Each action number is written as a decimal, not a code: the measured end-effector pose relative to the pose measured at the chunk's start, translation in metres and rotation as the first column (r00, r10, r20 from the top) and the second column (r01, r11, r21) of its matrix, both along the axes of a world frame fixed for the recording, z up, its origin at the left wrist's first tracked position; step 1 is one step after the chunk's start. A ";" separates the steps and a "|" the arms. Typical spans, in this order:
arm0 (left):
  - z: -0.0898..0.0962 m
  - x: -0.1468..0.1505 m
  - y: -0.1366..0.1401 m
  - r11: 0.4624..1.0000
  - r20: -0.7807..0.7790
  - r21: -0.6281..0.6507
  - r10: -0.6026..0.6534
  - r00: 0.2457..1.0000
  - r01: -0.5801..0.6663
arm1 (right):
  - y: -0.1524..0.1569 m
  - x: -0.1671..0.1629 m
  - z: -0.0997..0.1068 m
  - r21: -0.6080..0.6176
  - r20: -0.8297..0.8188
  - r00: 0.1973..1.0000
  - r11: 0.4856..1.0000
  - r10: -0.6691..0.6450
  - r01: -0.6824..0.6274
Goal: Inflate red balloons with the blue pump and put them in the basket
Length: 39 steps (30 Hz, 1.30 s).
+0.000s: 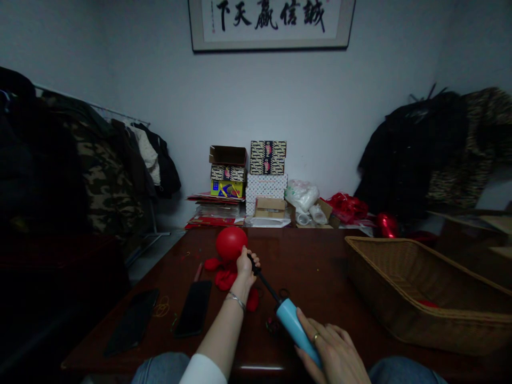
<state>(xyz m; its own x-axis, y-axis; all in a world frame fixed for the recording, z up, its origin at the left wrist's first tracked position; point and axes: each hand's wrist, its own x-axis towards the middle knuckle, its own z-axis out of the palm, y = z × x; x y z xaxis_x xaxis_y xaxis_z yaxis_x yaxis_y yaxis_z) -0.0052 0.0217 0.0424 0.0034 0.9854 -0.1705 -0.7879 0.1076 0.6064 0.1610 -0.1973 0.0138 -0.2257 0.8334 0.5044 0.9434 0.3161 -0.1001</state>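
Note:
A red balloon [231, 243], partly inflated and round, rises above the table in the middle of the view. My left hand [244, 268] is closed round its neck and the black end of a hand pump, so the join between them is hidden. The pump's light-blue barrel [294, 321] slants down toward me, with a black rod showing between barrel and left hand. Wrapped on the barrel's near end is my right hand [334, 346]. Several red pieces, seemingly limp balloons [226, 280], lie below the inflated one.
Two dark phones [194, 308] and yellow rubber bands [161, 307] lie left on the brown table [312, 266]. A wicker basket [384, 309] stands right, with something red inside. Stacked boxes [266, 186] and plastic bags [303, 195] fill the back. Clothes hang on both sides.

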 end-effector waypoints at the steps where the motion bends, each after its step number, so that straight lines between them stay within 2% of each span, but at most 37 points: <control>1: 0.001 -0.002 0.000 1.000 0.001 0.002 0.009 1.000 -0.009 | 0.001 -0.002 0.003 -0.021 -0.004 1.000 1.000 -0.002 0.002; 8: -0.003 -0.011 -0.003 0.999 -0.009 0.036 0.026 1.000 -0.025 | 0.012 -0.023 0.015 -0.114 -0.056 0.998 0.993 -0.039 0.032; 14: -0.013 0.000 -0.005 0.999 -0.024 0.031 -0.017 1.000 0.018 | 0.031 -0.042 0.029 -0.199 -0.054 0.995 0.977 -0.084 0.072; 19: -0.013 0.008 -0.016 0.997 -0.060 0.024 -0.068 0.996 0.070 | 0.045 -0.048 0.035 -0.217 -0.067 0.993 0.973 -0.099 0.082; 24: -0.010 0.008 -0.021 0.997 -0.077 0.016 -0.074 0.994 0.076 | 0.048 -0.049 0.032 -0.211 -0.066 0.993 0.974 -0.102 0.086; 28: -0.014 0.006 -0.020 0.999 -0.079 0.017 -0.031 0.996 0.032 | 0.044 -0.050 0.028 -0.199 -0.059 0.993 0.976 -0.099 0.085; 39: -0.024 0.004 -0.014 1.000 -0.060 -0.011 0.023 0.998 -0.024 | 0.018 -0.034 0.015 -0.169 -0.014 0.997 0.983 -0.080 0.077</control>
<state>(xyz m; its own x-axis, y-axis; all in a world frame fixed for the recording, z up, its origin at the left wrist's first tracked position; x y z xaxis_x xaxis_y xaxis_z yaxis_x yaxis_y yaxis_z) -0.0015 0.0072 0.0188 -0.0304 0.9830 -0.1812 -0.7528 0.0967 0.6511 0.1266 -0.1795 0.0285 -0.1475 0.9215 0.3592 0.9618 0.2183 -0.1652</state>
